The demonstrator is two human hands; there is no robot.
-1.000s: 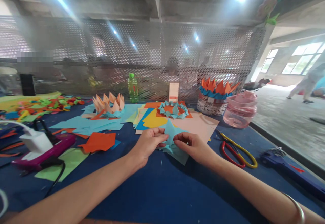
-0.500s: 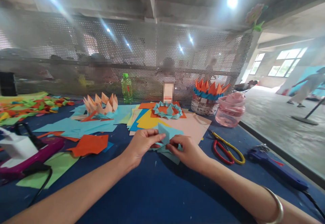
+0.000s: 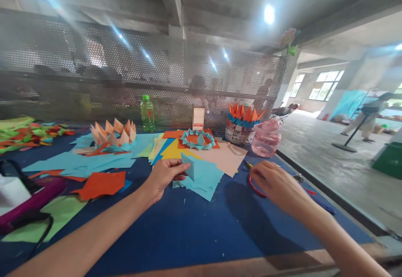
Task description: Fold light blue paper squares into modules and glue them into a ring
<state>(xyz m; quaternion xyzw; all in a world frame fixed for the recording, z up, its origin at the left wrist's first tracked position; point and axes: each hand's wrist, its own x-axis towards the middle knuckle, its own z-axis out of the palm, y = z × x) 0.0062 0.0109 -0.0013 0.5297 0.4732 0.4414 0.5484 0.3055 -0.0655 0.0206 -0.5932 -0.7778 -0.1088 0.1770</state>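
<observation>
My left hand (image 3: 165,174) pinches a folded light-blue paper piece (image 3: 190,167) and holds it upright just above a small stack of light-blue paper squares (image 3: 204,180) on the blue table. My right hand (image 3: 276,185) hovers to the right, back toward the camera, fingers curled down over the red and yellow scissors (image 3: 253,185); whether it touches them is hidden.
Behind the stack lie coloured sheets (image 3: 169,149), a blue-orange paper ring (image 3: 197,138), a peach paper crown (image 3: 114,132), a green bottle (image 3: 147,112), a woven basket with paper points (image 3: 240,128) and a pink jar (image 3: 266,138). A magenta glue gun (image 3: 29,199) lies left. A perforated screen (image 3: 94,80) backs the table.
My right hand let go of the blue paper and moved right to the scissors. My left hand kept the folded piece. The view swung to the right.
</observation>
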